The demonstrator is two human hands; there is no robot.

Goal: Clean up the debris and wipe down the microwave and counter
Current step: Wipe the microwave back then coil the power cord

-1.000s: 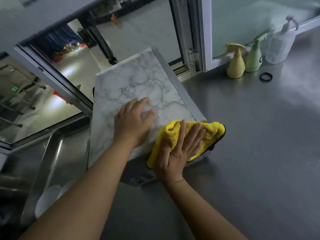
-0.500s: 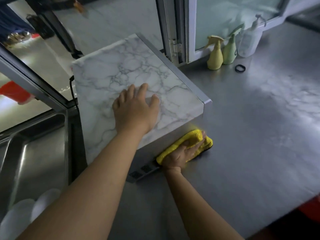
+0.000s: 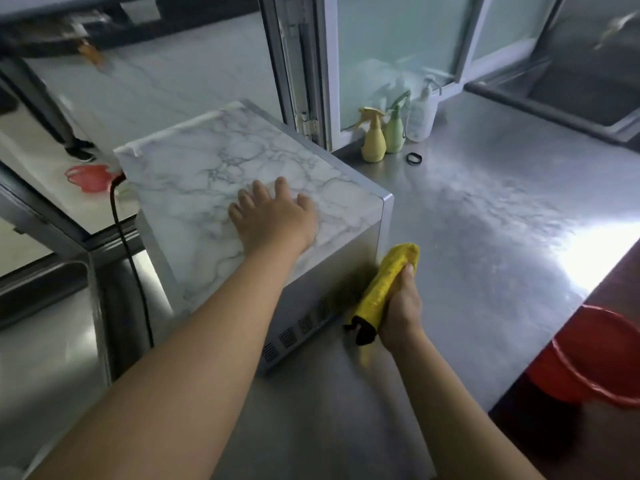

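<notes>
The microwave [image 3: 194, 181] stands on the steel counter [image 3: 485, 237], its top covered in white marble pattern and its grey side wall showing vent slots. My left hand [image 3: 273, 216] lies flat on the top near the front right corner, fingers straight. My right hand [image 3: 403, 306] grips a yellow cloth [image 3: 388, 282] with a black edge and holds it against the microwave's right side wall, just above the counter.
Yellow [image 3: 373, 140] and green [image 3: 394, 131] spray bottles and a clear pump bottle [image 3: 420, 116] stand by the window frame, a black ring [image 3: 414, 158] in front of them. A red bucket [image 3: 595, 358] sits below the counter's right edge. A black cord [image 3: 130, 258] runs down left of the microwave beside a sink [image 3: 45, 323].
My right hand brought the cloth off the microwave's top, down over the front edge, and now holds it upright against the side wall. My left hand stayed flat on the top.
</notes>
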